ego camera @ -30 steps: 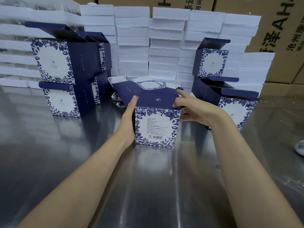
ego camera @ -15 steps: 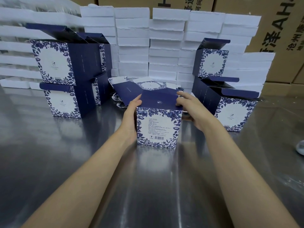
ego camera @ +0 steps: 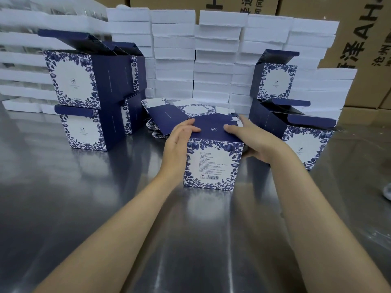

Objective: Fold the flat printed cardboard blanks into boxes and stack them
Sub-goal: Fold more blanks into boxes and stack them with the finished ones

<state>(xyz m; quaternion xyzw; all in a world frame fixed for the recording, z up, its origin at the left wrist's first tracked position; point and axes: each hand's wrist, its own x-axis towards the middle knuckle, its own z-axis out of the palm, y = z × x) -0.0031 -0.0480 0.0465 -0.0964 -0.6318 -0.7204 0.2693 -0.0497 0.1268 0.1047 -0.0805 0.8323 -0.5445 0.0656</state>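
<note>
Box on surface | left hand, right hand: fingers now flat on navy lid, gripping nothing | lid newly pressed shut; stacking likely next.

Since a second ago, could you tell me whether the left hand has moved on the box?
Yes. The left hand has slid from the side of the box up onto its navy top flap, toward the right hand, fingers flat.
</note>
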